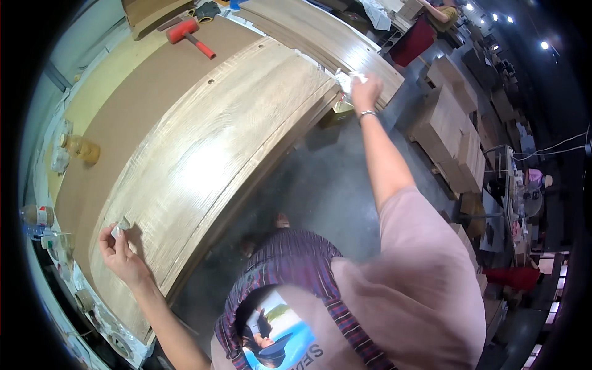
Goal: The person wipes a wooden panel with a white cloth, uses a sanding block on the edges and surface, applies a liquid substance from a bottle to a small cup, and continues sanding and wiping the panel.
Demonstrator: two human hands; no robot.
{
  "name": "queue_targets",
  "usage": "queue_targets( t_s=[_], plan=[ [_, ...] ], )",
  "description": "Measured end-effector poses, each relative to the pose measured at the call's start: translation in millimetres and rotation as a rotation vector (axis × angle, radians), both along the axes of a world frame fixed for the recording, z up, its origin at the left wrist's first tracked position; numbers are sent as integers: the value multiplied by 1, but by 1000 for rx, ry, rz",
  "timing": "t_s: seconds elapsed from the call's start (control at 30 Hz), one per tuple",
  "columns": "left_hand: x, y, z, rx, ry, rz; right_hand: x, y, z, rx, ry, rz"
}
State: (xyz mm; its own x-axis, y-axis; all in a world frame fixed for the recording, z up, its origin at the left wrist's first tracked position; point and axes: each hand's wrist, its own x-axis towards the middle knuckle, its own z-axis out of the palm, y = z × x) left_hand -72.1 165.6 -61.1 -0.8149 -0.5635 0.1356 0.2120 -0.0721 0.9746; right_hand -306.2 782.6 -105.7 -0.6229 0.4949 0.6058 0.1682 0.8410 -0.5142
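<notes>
- Wood-grain panel (203, 135) in pale brown lies flat before you, slanting from the near left to the far right, with glare on its middle.
- Two small dark round marks show along its far left edge.
- Your left hand (127, 259) is over the panel's near left end, fingers curled, thumb and fingertips pinching a small pale piece (124, 224); you cannot tell whether the hand touches the wood.
- Your right hand (366, 91) is at the panel's far right end, fingers bent around a crumpled white wad (344, 81); its material is unclear.
- Around your right wrist sits a bracelet (368, 113).
- Just below that hand, a yellowish tin (340, 111) shows beside the panel's end.
- Beyond, a second wood-grain panel (290, 26) stretches toward the far right.
- On your far left, a red mallet (184, 31) rests on a brown board (126, 102).
- Left of the panel stands a jar (83, 150) with yellow contents.
- To your right, brown panels (441, 132) are stacked above the grey floor (333, 179).
</notes>
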Motion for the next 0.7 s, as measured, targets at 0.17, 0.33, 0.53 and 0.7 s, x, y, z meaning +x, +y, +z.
queue_targets(
  t_s=[0.17,0.33,0.53,0.7],
  plan=[
    [-3,4,-2,-56,-40,-4,3,-39,70,-1306,567,445],
    [0,-3,-6,-67,-33,-19,-8,-69,43,-614,-84,467],
    [-1,-4,-6,-73,-30,-20,2,-58,34,303,-94,235],
    [0,-8,-13,-67,-18,-34,1,-31,44,75,-15,508]
  ],
)
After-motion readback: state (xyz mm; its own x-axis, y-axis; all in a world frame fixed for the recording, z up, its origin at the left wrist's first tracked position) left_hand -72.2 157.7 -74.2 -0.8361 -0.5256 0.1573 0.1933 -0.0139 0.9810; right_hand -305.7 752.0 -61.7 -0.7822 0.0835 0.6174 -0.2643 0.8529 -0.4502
